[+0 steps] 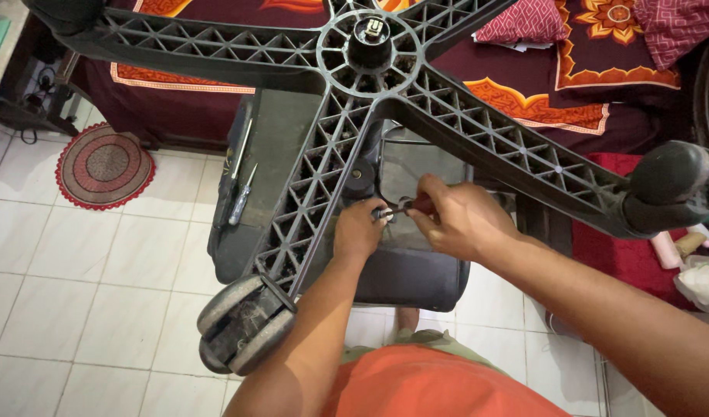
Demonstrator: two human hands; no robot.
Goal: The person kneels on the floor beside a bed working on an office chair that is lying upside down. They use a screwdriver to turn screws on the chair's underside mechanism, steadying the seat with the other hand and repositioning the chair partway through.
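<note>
Upturned office chair (416, 270) on the tiled floor (99, 255); under its star base (370, 46), left hand (360, 229) pinches a small metal fitting (384, 214); right hand (456, 218) grips a red-handled screwdriver (416, 205); probably mid-screwing, needing steady alignment next.

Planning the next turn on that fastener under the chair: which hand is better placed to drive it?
Right, probably. The right hand already grips the red-handled screwdriver, its tip at the small metal fastener. The left hand pinches that fastener, steadying it.
</note>
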